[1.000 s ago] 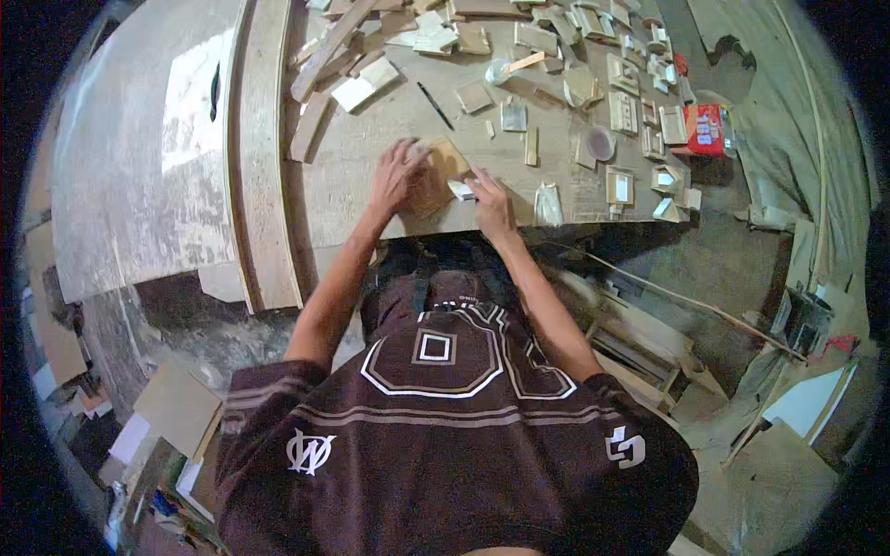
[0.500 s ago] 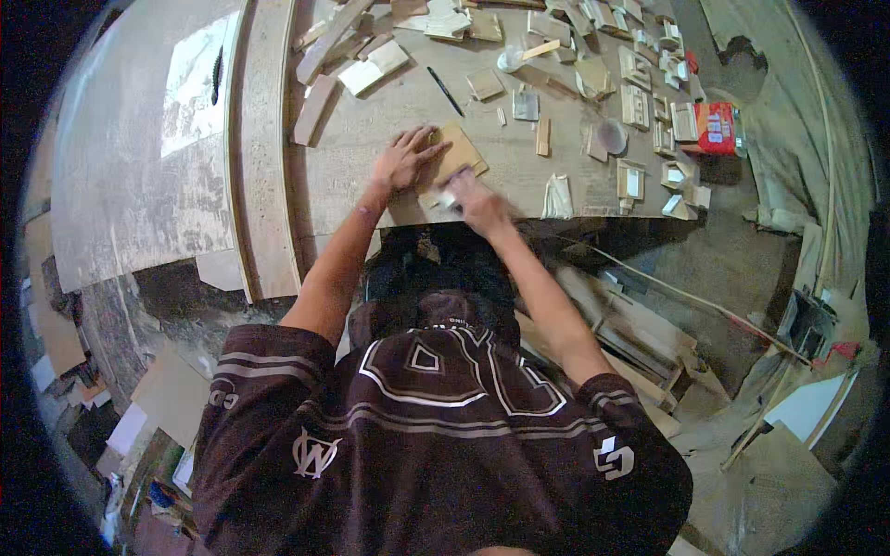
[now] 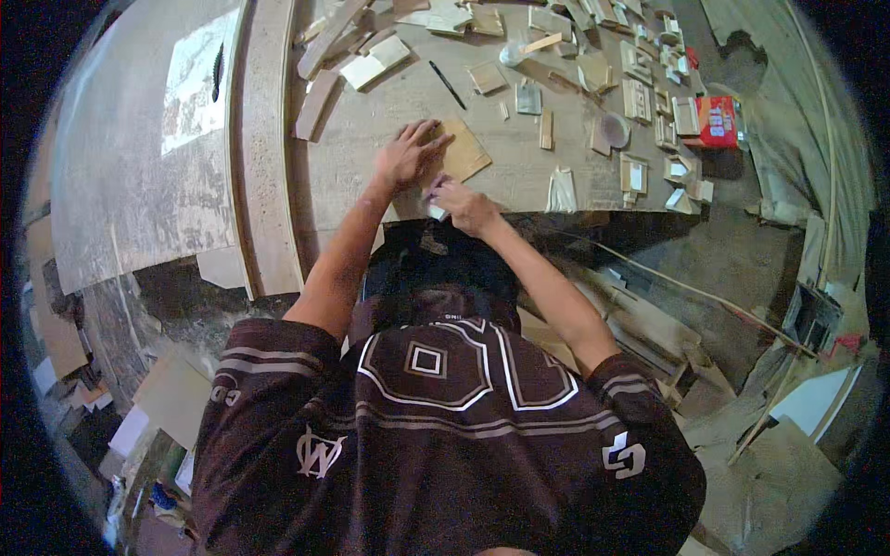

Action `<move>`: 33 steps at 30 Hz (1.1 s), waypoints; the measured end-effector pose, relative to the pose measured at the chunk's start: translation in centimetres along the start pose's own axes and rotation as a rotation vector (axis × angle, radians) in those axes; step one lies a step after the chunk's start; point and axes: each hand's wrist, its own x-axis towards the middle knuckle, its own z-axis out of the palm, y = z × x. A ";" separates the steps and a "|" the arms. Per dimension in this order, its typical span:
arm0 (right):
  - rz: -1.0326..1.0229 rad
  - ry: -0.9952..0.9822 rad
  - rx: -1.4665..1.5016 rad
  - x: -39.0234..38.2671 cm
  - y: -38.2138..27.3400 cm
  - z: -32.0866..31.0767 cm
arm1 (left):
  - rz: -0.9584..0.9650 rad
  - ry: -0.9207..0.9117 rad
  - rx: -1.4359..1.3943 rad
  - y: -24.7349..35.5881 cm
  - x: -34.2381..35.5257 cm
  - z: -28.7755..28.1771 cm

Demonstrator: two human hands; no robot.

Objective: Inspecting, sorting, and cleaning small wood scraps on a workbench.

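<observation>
**Flat board pressed down at the near edge of the bench**

Here, a thin tan board [image 3: 461, 150] is seen lying flat on the bench [image 3: 389, 93], close to its near edge. The left hand [image 3: 406, 156] is laid palm down on the board's left part, with its fingers [image 3: 428, 139] spread apart and stretched flat across the wood; nothing is clamped by them. The board's right corner is left bare and points away towards the far right. The right hand [image 3: 468, 206] is placed just beside the board's near edge, and its fingers are curled together around a small pale piece [image 3: 436, 196], though what that piece is cannot be told. The two hands are held near each other, with the board's near corner between them.

Further along the bench, a red box [image 3: 718, 120] with a pale printed patch is set near the right end, standing out among many small wooden blocks and frames [image 3: 635, 171]. A dark pencil [image 3: 448, 84] is laid aslant beyond the board. A round pale lid [image 3: 614, 130] is seen to the right of it. On the broad slab to the left, a white rectangular sheet [image 3: 197, 82] is laid flat, with a dark narrow object resting at its upper edge. At the lower left, pale sheets and cardboard pieces [image 3: 171, 394] are piled on the floor.
</observation>
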 end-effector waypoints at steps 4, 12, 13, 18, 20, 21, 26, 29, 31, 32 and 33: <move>0.477 0.129 -0.200 0.8 2.1 -1.8 | -0.027 -0.030 0.084 -0.5 0.0 0.2; 0.568 0.080 -0.151 0.4 1.9 -0.6 | -0.001 -0.003 0.029 -1.2 0.1 0.5; 0.340 0.035 -0.183 -0.2 0.3 0.2 | -0.003 0.029 0.065 -1.3 0.3 0.7; 0.501 0.086 -0.268 0.2 3.0 -1.9 | 0.027 0.061 0.078 -1.5 -0.1 1.3; 0.476 0.167 -0.187 -0.2 1.8 -0.1 | 0.007 0.026 0.102 -1.1 -0.4 1.5; 0.274 0.103 -0.185 -1.3 0.9 0.2 | 0.001 0.039 0.077 -1.1 -0.7 1.5; 0.469 0.314 -0.418 -1.1 5.9 -2.1 | 0.001 -0.002 0.090 -1.0 0.1 0.9; 0.765 0.370 -0.140 -0.5 4.0 -1.8 | -0.021 0.006 0.071 -1.5 0.0 1.3; 0.803 0.377 -0.157 -0.7 2.4 -3.0 | -0.008 0.006 0.113 -1.7 -0.2 1.6; 0.844 0.386 -0.174 -0.7 1.9 -3.6 | -0.006 0.006 0.110 -1.6 -0.3 1.6; 0.941 0.473 -0.217 -1.1 2.2 -3.6 | -0.021 -0.010 0.106 -1.6 -0.4 1.7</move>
